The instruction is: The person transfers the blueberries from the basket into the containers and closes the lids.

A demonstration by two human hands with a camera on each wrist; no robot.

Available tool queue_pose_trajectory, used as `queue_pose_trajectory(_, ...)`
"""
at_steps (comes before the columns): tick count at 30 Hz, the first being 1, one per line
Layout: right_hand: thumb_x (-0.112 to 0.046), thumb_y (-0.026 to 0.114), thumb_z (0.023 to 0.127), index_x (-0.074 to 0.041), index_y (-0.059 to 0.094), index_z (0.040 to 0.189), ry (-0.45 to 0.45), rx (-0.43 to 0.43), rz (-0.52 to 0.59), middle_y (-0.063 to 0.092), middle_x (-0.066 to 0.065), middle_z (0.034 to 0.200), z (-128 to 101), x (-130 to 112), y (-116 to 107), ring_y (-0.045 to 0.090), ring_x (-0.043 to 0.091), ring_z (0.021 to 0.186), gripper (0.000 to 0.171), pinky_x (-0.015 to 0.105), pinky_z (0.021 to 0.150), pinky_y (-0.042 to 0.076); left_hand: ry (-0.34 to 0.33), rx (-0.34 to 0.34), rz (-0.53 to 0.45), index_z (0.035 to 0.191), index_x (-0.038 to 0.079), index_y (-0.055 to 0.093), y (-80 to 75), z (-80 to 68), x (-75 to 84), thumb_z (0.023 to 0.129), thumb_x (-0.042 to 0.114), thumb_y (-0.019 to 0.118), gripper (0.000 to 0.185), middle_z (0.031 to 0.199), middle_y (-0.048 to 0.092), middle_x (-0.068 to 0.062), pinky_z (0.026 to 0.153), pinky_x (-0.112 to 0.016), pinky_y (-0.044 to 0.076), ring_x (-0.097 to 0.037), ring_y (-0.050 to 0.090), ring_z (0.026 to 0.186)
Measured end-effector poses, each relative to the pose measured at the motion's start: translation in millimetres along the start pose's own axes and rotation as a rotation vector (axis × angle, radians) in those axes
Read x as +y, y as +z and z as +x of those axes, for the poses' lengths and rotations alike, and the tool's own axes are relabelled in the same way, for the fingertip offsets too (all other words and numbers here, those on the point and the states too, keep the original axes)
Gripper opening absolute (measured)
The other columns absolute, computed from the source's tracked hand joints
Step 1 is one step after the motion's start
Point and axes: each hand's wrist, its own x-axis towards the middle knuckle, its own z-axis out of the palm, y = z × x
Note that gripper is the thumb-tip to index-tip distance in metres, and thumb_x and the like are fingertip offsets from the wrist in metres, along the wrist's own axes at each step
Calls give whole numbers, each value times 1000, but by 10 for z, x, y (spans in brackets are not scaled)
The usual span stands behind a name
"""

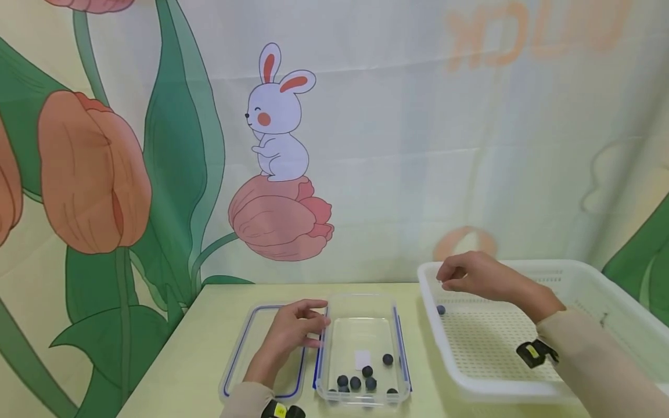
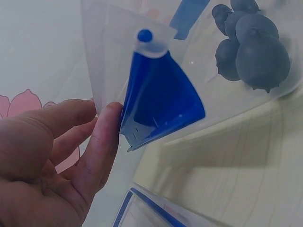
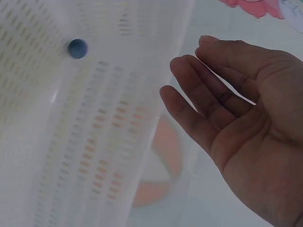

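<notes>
A clear plastic storage box [image 1: 362, 328] with blue side latches stands in front of me, several blueberries [image 1: 370, 383] lying mostly at its near end. My left hand [image 1: 294, 331] rests its fingertips against the box's left wall, beside the hanging blue latch [image 2: 161, 99]. Over the left rim of a white perforated basket [image 1: 486, 325] hovers my right hand [image 1: 481, 276], its fingers loosely bent and nothing between them. A single blueberry [image 3: 77, 48] lies in the basket, below the right hand and close to the left wall.
The box's clear lid [image 1: 245, 348], edged with a blue seal, lies flat left of the box, partly under my left forearm. A pale table [image 1: 183, 360] carries everything. Behind it hangs a cloth backdrop [image 1: 376, 145] printed with tulips and a rabbit.
</notes>
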Motion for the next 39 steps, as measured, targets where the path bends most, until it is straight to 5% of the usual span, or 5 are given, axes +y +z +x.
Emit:
queue_pose_trajectory(10,-8,74,100,-9,77,103,21,-64,66,74,1,100,133,362,190,68,16,90,5,33,76,60,-7,19,12,136,7,71,8,14,-6,95,12,81,43,106,67,-12,67,-35,66,-21,72,88)
queue_pose_trajectory(17,-4,74,97,-6,78,101,-53,-75,36,74,0,94,142,508,292,68,14,87,6,31,74,60,-3,15,5,136,6,71,1,23,-1,95,11,80,42,106,67,-12,67,-35,66,-22,72,87)
queue_pose_trajectory(22,0,74,95,-4,79,104,-67,-102,12,76,6,98,141,567,357,69,15,88,11,30,74,61,-7,1,-11,136,4,70,-8,26,-16,95,8,79,42,105,68,-13,67,-35,66,-22,72,86)
queue_pose_trajectory(39,4,79,87,-7,78,96,-48,-152,-94,72,-6,86,140,650,499,62,5,77,14,27,68,56,-9,1,-14,136,5,71,-6,26,-22,94,9,80,43,105,67,-13,67,-35,66,-22,72,86)
